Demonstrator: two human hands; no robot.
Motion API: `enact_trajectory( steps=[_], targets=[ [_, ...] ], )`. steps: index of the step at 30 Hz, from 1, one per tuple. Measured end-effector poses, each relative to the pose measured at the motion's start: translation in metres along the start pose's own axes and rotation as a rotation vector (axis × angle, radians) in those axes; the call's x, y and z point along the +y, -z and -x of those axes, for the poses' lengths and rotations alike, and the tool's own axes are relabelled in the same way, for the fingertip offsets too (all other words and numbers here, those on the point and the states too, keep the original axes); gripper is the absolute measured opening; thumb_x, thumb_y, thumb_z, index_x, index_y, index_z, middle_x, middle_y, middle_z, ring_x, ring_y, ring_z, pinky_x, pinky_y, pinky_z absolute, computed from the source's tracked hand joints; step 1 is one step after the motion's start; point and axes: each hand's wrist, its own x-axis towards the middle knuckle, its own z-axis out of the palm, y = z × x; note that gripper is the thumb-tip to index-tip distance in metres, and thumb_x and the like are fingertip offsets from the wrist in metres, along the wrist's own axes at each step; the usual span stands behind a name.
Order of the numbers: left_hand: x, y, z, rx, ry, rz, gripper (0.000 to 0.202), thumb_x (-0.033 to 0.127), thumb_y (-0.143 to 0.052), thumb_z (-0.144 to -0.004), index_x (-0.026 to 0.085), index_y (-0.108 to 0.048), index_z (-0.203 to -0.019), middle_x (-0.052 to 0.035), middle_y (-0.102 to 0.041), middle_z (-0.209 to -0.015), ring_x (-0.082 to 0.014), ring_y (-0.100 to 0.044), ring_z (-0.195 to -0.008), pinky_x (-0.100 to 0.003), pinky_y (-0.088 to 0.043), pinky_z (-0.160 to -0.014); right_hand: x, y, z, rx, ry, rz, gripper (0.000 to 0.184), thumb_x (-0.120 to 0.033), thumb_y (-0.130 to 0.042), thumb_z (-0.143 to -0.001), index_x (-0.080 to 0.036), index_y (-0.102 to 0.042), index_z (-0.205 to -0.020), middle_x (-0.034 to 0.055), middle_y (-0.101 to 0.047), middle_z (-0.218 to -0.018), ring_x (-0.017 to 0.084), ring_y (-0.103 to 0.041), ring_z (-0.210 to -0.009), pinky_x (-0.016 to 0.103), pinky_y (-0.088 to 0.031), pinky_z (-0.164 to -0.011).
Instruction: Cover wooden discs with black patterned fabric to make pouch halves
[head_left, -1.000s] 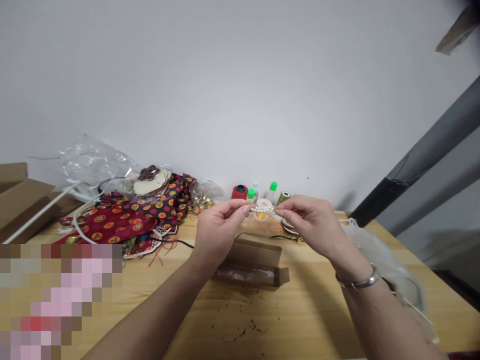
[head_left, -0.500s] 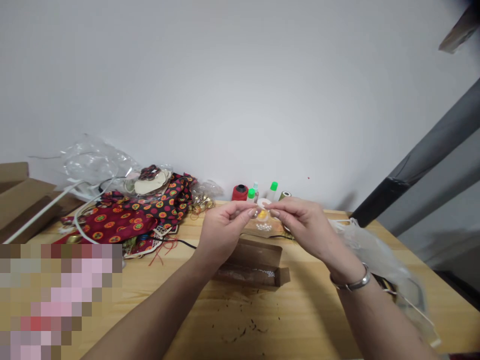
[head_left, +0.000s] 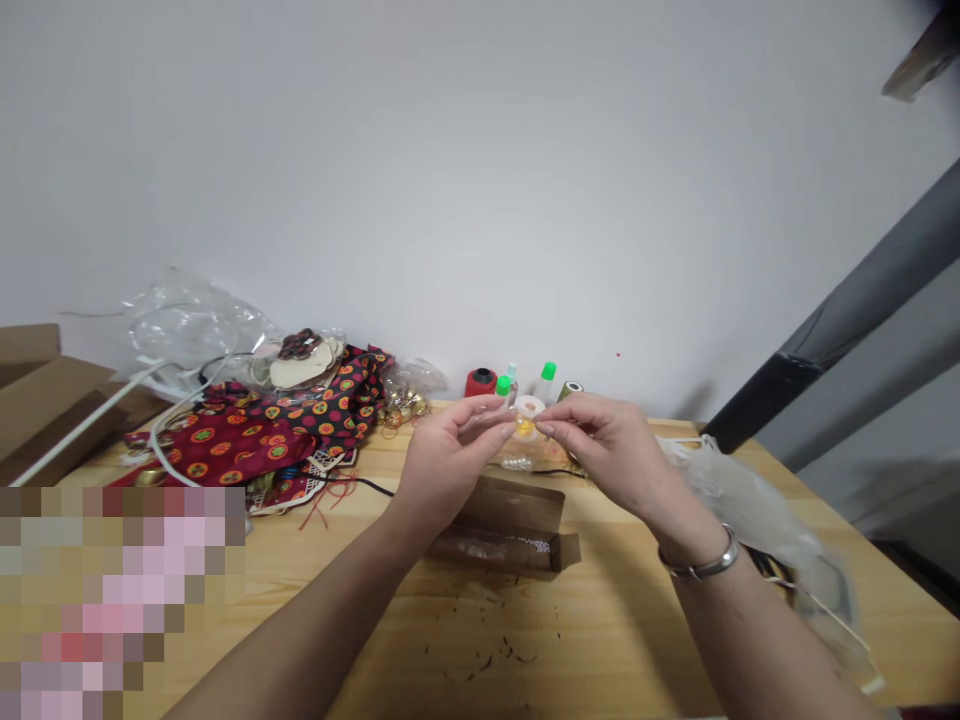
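My left hand (head_left: 457, 445) is raised over the table, thumb and fingers closed at the tips. Close beside it on the right, my right hand (head_left: 604, 440) pinches with thumb and forefinger. What either holds is too small to make out. Between and behind the fingertips shows something yellow (head_left: 525, 427). Just below hangs or lies a cluster of pale, shiny beads (head_left: 517, 463); I cannot tell whether it is joined to the hands. Beneath my hands an open cardboard box (head_left: 517, 500) holds small white beads (head_left: 538, 545) at its right end.
At the back stand a red thread spool (head_left: 480, 384), green-capped bottles (head_left: 548, 375) and a white roll (head_left: 529, 406). Patterned cloth (head_left: 247, 430), plastic bags and gold bells (head_left: 409, 405) lie left. A plastic bag (head_left: 750, 500) lies right. Dark scraps (head_left: 499, 655) dot the front.
The pale bead cluster has shifted slightly left and down. My fingertips have moved only a little, and more of the white roll and yellow thing shows between them.
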Motion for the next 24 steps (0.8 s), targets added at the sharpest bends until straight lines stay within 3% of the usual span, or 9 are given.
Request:
enact_trajectory(
  steps=[3,7,12,16,18,20,22,24],
  targets=[
    [-0.003,0.004,0.001,-0.026,-0.012,-0.116,0.019,0.031,-0.065,-0.078,0.017,-0.073,-0.088,-0.0034,-0.076,-0.088,-0.0175,-0.069,-0.084,-0.029,-0.053,-0.081,-0.001,0.001,0.000,-0.001,-0.017,-0.012,0.012,-0.025,-0.059,-0.085,-0.021,-0.071,-0.083,0.0005,-0.068,-0.075,0.013,-0.057,-0.066,0.028,-0.044,-0.064],
    [-0.004,0.009,0.004,-0.019,-0.025,-0.238,0.021,0.035,-0.063,-0.080,0.018,-0.074,-0.083,-0.0011,-0.076,-0.080,-0.0167,-0.068,-0.076,-0.028,-0.052,-0.075,-0.004,-0.001,0.001,-0.068,-0.030,-0.029,0.018,-0.030,-0.061,-0.085,-0.023,-0.070,-0.099,0.0011,-0.069,-0.081,0.013,-0.057,-0.069,0.027,-0.044,-0.063],
    [-0.007,0.011,0.007,-0.048,0.019,-0.154,0.024,0.037,-0.064,-0.078,0.017,-0.073,-0.089,-0.0030,-0.076,-0.082,-0.0179,-0.069,-0.080,-0.028,-0.052,-0.078,-0.003,-0.002,-0.001,-0.072,0.035,0.023,0.015,-0.025,-0.059,-0.086,-0.021,-0.072,-0.079,-0.0003,-0.065,-0.073,0.012,-0.055,-0.066,0.027,-0.043,-0.062],
    [-0.021,0.023,0.016,0.001,0.029,-0.162,0.034,0.040,-0.065,-0.077,0.018,-0.067,-0.102,-0.0074,-0.073,-0.101,-0.0223,-0.068,-0.094,-0.037,-0.051,-0.088,-0.004,-0.001,0.000,-0.041,-0.002,0.020,0.014,-0.023,-0.059,-0.086,-0.020,-0.070,-0.077,-0.0008,-0.066,-0.072,0.011,-0.055,-0.065,0.026,-0.043,-0.064],
    [-0.032,0.034,0.024,0.033,-0.040,-0.366,0.040,0.040,-0.067,-0.075,0.022,-0.063,-0.110,-0.0094,-0.067,-0.117,-0.0257,-0.061,-0.109,-0.044,-0.044,-0.098,-0.006,0.001,0.002,-0.033,0.004,0.008,0.014,-0.022,-0.059,-0.086,-0.020,-0.070,-0.078,-0.0014,-0.067,-0.073,0.011,-0.056,-0.065,0.025,-0.043,-0.064],
    [-0.045,0.046,0.034,-0.009,-0.176,-0.492,0.054,0.040,-0.076,-0.065,0.022,-0.060,-0.114,-0.0130,-0.050,-0.138,-0.0305,-0.042,-0.130,-0.049,-0.030,-0.109,-0.008,0.003,0.005,-0.031,0.017,0.004,0.014,-0.022,-0.059,-0.087,-0.020,-0.070,-0.078,-0.0015,-0.067,-0.073,0.011,-0.056,-0.066,0.025,-0.043,-0.063],
    [-0.059,0.057,0.045,-0.112,-0.176,-0.533,0.072,0.040,-0.083,-0.055,0.022,-0.055,-0.119,-0.0159,-0.034,-0.149,-0.0343,-0.027,-0.138,-0.053,-0.024,-0.111,-0.010,0.005,0.008,-0.023,0.033,0.010,0.015,-0.022,-0.058,-0.087,-0.020,-0.070,-0.078,-0.0010,-0.068,-0.074,0.011,-0.057,-0.067,0.025,-0.043,-0.063],
    [-0.073,0.064,0.055,-0.184,-0.114,-0.509,0.086,0.037,-0.084,-0.054,0.023,-0.045,-0.130,-0.0168,-0.027,-0.152,-0.0353,-0.023,-0.139,-0.055,-0.024,-0.110,-0.011,0.006,0.010,-0.027,0.044,0.029,0.015,-0.023,-0.059,-0.087,-0.020,-0.070,-0.078,-0.0002,-0.069,-0.075,0.012,-0.058,-0.067,0.025,-0.044,-0.063]
  ],
)
